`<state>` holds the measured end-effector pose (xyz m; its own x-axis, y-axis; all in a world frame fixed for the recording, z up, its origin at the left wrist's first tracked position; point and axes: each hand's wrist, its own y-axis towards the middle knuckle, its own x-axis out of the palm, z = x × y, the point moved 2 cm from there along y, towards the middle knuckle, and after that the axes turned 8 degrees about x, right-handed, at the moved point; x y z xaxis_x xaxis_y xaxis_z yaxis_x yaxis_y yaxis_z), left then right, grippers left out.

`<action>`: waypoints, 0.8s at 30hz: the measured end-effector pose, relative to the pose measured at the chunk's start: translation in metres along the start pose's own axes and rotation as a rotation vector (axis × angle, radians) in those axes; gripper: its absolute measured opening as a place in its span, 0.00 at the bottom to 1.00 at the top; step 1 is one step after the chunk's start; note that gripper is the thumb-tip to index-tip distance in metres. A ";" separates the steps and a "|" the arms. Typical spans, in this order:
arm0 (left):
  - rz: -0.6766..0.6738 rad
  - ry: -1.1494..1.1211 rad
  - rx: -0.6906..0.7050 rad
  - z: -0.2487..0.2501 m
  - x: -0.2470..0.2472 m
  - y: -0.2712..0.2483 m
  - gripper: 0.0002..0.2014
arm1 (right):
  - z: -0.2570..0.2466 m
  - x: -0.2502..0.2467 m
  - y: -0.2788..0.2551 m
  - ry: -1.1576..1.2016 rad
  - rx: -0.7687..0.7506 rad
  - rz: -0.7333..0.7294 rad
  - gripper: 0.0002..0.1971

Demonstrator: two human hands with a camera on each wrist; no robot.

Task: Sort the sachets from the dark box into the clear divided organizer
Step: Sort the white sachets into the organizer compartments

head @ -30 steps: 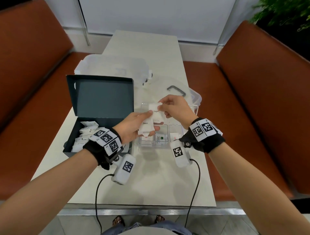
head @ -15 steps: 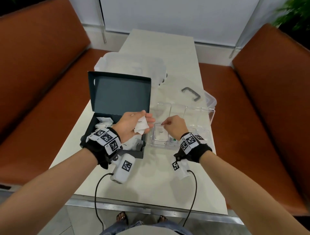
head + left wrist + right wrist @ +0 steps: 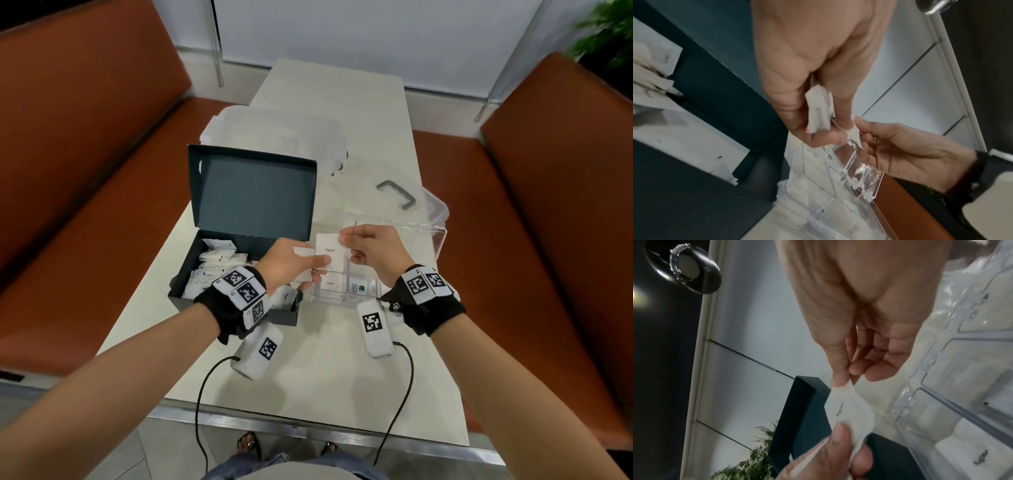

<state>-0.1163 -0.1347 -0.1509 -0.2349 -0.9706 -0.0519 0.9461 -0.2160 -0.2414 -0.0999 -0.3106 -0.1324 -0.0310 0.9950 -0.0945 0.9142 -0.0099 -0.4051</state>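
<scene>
Both hands meet above the near-left corner of the clear divided organizer (image 3: 394, 236), which sits on the pale table (image 3: 335, 359) just right of the dark box (image 3: 239, 260).

A white sachet printed "Sugar" (image 3: 331, 253) is held upright between the two hands. The right hand (image 3: 371, 255) pinches its top right corner with thumb and forefinger; the remaining fingers (image 3: 882, 368) are loosely curled behind and touch nothing visible. The left hand (image 3: 291, 265) grips the sachet's lower left edge, thumb laid across the face. The left wrist view shows this hand also holding a small bunch of further sachets (image 3: 819, 110) folded between palm and fingers; how many cannot be told.

Dark box: lid standing open toward the far side, tray holding a loose heap of white sachets (image 3: 214, 263) at its left end. The left wrist hides the tray's near right part.

Organizer: a "Sugar" sachet (image 3: 330, 282) lies flat in the near-left compartment, directly below the held one. A sachet with a green mark (image 3: 359, 287) lies in the next compartment to the right. Far compartments are partly hidden by the right hand.

Beyond the organizer lies a clear lid with a grey handle (image 3: 395, 193). A translucent container (image 3: 274, 137) stands behind the box. Rust-coloured benches (image 3: 85, 171) run along both sides of the table.
</scene>
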 end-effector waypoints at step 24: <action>0.067 -0.162 0.004 -0.004 0.007 0.006 0.12 | 0.011 -0.097 0.007 -0.778 0.019 0.163 0.05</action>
<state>-0.1134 -0.1422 -0.1564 -0.1324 -0.9872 0.0893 0.9595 -0.1503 -0.2384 -0.0950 -0.4085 -0.1365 -0.1772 0.6266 -0.7589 0.9248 -0.1579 -0.3462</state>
